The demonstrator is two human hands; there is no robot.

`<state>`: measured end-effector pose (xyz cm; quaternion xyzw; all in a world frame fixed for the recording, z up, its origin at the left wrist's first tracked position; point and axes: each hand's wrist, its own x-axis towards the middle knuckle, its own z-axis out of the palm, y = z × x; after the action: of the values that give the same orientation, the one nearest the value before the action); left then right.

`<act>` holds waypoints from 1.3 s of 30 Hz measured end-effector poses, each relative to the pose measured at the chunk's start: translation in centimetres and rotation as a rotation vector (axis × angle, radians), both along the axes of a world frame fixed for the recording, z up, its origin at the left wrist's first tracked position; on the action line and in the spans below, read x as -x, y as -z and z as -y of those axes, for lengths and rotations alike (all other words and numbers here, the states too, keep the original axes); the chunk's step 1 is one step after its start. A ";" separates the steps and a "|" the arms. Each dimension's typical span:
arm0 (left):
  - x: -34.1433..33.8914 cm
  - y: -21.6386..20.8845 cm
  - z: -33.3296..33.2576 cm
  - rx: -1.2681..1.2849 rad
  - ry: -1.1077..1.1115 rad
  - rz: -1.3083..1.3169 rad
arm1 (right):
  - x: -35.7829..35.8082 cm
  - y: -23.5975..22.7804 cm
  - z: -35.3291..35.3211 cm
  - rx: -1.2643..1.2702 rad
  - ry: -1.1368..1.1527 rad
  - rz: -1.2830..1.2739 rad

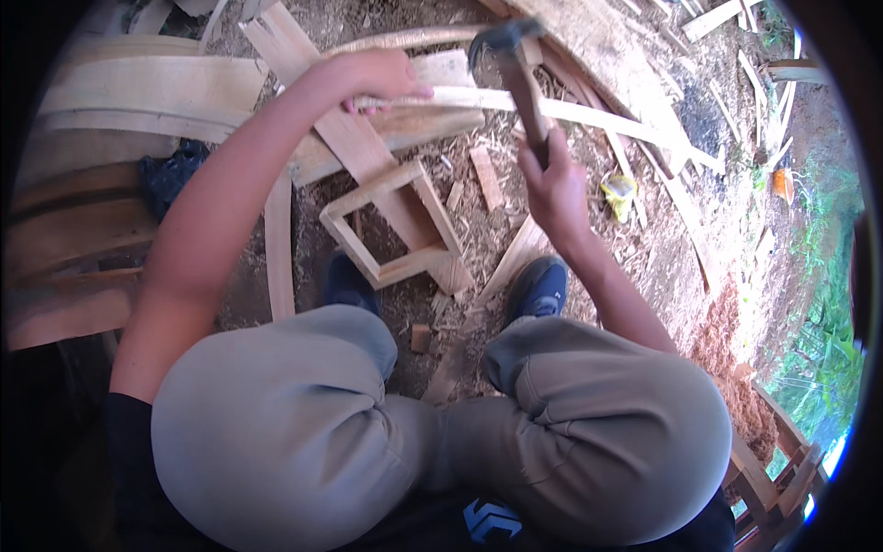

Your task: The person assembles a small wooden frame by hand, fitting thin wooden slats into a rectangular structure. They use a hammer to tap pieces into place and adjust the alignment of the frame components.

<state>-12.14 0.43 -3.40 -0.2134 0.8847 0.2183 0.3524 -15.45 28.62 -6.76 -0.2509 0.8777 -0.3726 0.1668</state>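
Observation:
My left hand is closed round a long, thin wooden strip that runs off to the right, above the ground. In my right hand is a hammer, gripped by its handle with the dark head raised, near the strip. Below my left hand a small square wooden frame rests on a plank that slants from upper left toward my feet. The frame is nearer to me than the strip and neither hand touches it.
Wide boards lie at the left, beside a dark plastic bag. Wood shavings and offcuts cover the ground. A yellow wrapper lies right of my right hand. My shoes stand on either side of the plank's near end.

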 end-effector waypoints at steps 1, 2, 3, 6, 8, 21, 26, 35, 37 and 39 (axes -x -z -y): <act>0.5 -0.4 0.3 0.004 0.002 -0.023 | 0.1 -1.4 0.6 0.054 0.057 -0.004; 0.6 -0.5 0.4 0.008 0.003 -0.046 | 0.2 -0.5 0.4 0.118 0.072 -0.015; 0.3 0.0 0.2 -0.011 0.003 -0.020 | -0.3 1.2 -0.5 0.054 0.039 -0.035; 0.9 -0.5 -0.6 -0.005 0.029 -0.027 | 0.4 4.7 -2.2 -0.020 -0.036 -0.150; 0.7 -0.2 0.2 -0.005 0.006 -0.018 | 0.2 2.9 -1.1 0.044 -0.003 -0.049; 0.7 -0.4 -0.1 -0.030 0.039 -0.051 | -0.4 3.3 -2.9 -0.053 -0.036 -0.076; 0.3 -0.4 0.0 0.027 0.029 -0.053 | -0.6 -0.2 -1.5 0.071 0.135 0.037; 0.7 -0.4 -0.2 0.009 0.045 -0.010 | -0.7 0.3 -1.4 0.062 0.117 -0.015; 0.6 -0.1 -0.3 0.011 0.068 -0.022 | -1.2 3.0 -2.5 -0.087 -0.040 -0.152; 1.1 -0.6 -0.1 0.023 0.041 -0.040 | -1.0 3.2 -2.7 -0.009 0.054 -0.023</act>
<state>-13.20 0.52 -2.84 -0.1949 0.8982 0.2052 0.3365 -14.41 31.37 -9.92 -0.2309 0.8876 -0.3702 0.1479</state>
